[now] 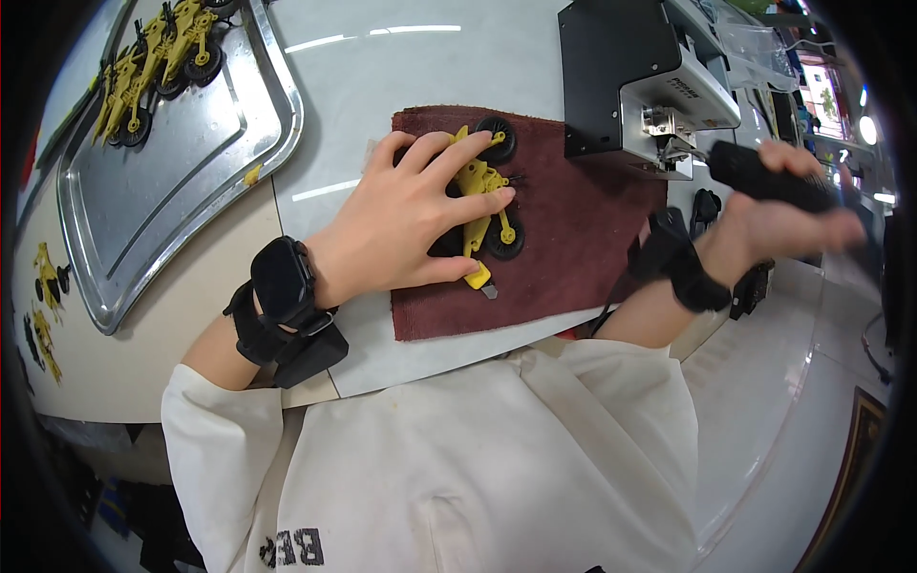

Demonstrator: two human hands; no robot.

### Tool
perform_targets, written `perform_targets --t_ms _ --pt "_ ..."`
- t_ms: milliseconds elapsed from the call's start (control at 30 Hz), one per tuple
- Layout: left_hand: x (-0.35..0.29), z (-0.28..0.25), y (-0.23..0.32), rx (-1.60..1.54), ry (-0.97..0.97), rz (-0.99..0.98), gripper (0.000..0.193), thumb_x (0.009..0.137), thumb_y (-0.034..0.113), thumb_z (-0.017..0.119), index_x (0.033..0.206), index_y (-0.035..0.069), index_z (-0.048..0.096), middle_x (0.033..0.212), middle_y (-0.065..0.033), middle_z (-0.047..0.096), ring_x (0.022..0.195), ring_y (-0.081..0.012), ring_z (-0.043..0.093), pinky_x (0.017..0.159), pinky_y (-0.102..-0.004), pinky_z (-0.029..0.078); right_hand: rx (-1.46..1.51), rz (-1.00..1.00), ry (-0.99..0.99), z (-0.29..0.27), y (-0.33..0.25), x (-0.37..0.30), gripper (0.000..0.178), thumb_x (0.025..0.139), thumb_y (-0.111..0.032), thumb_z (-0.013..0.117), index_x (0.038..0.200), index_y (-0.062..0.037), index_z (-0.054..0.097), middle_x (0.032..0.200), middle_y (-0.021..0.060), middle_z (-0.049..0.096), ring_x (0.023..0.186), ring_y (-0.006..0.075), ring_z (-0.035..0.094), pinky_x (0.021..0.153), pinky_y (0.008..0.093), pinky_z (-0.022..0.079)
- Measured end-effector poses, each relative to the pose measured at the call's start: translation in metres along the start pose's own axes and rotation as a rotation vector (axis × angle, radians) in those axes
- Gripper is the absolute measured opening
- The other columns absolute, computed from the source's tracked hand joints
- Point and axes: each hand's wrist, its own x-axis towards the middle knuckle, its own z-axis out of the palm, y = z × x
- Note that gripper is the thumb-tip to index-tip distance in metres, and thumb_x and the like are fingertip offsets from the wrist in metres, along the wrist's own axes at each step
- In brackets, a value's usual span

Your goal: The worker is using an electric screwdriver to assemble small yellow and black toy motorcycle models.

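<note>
My left hand [406, 205] spans a yellow toy vehicle chassis [480, 179] with black wheels, holding it down on a dark red cloth [573, 248]. Its fingertips press along the frame, and part of the chassis is hidden under the palm. By the thumb is a yellow end piece [478, 277] with a grey tip. My right hand [778, 205], blurred, is closed round a black electric screwdriver [764, 175]. The screwdriver's front end points at the metal outlet of a black and white screw feeder [664, 122].
At the far left a metal tray [196, 158] carries several yellow chassis [158, 62] with black wheels. More yellow parts [48, 277] lie on the table at the left edge. Clear plastic bags [755, 57] sit behind the feeder. The table's front edge runs close to my body.
</note>
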Motion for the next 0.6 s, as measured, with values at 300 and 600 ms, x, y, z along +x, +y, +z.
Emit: perform_targets --t_ms 300,600 --pt "-0.001 0.002 -0.001 -0.016 0.013 0.024 0.058 0.062 0.036 0.075 0.116 0.024 0.06 0.138 -0.012 0.037 0.113 -0.0324 0.041 0.094 -0.045 0.029 0.191 0.12 -0.158 -0.007 -0.031 -0.059 0.087 0.073 -0.079 0.04 0.117 -0.0038 0.035 0.059 0.0093 0.049 0.04 0.0192 0.045 0.043 0.034 0.042" --pt "-0.002 0.002 -0.003 -0.049 0.033 0.024 0.053 0.062 0.033 0.075 0.112 0.023 0.062 0.138 -0.0135 0.036 0.111 -0.033 0.041 0.093 -0.0449 0.029 0.62 0.232 -0.396 0.048 -0.024 -0.103 0.09 0.074 -0.079 0.039 0.125 -0.005 0.033 0.064 0.0083 0.051 0.044 0.0182 0.046 0.045 0.0345 0.041"
